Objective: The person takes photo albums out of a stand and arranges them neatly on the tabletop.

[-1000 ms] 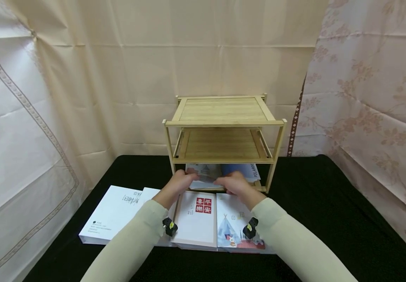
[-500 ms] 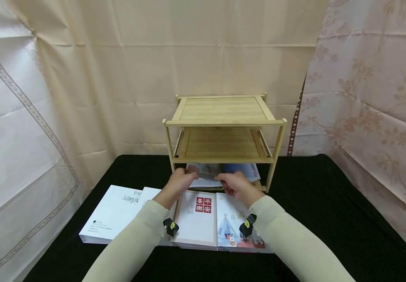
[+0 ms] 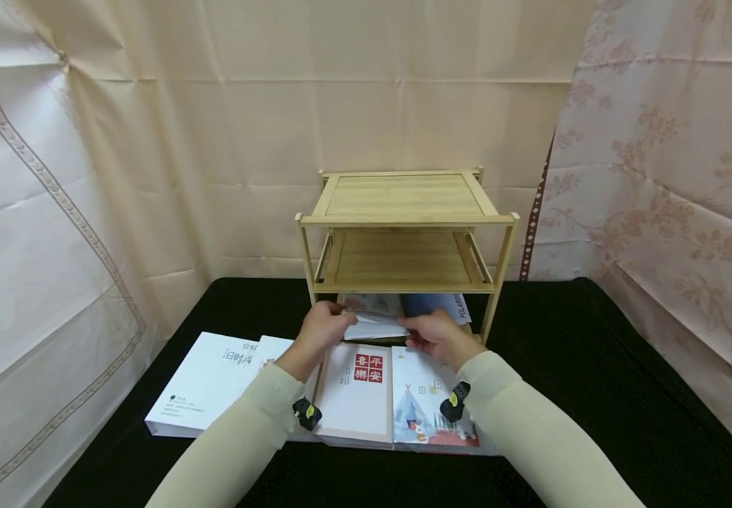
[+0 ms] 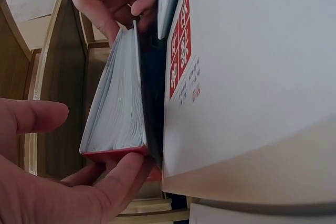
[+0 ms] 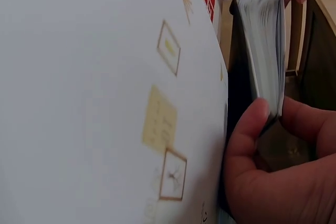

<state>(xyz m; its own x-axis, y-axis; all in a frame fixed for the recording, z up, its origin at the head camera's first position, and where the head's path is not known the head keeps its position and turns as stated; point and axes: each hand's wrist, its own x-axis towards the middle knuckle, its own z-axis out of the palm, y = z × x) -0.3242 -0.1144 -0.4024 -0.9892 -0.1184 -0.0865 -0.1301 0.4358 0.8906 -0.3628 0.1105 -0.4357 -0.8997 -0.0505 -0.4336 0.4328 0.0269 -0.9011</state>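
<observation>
A thick white-paged book [image 4: 118, 98] with a red end lies at the lowest level of the wooden shelf, its page edges toward me. My right hand [image 3: 438, 337] pinches its right corner between thumb and fingers, clearest in the right wrist view. At the opposite end is my left hand [image 3: 322, 328]; its fingers [image 4: 123, 174] touch the red end from below while the thumb stands off from the cover. Beside this book, in the head view, a blue book [image 3: 438, 305] marked POLAROID lies under the shelf.
The wooden shelf [image 3: 404, 288] has two bare boards above the books. In front of it lie several white books, among them one with red characters [image 3: 356, 402], one with a tent picture [image 3: 416, 416] and a large one [image 3: 203, 388] at left. Black cloth [image 3: 594, 395] covers the table.
My right hand has shifted slightly right. The front of the held book shows more white page edge than before. My left hand has stayed nearly in place.
</observation>
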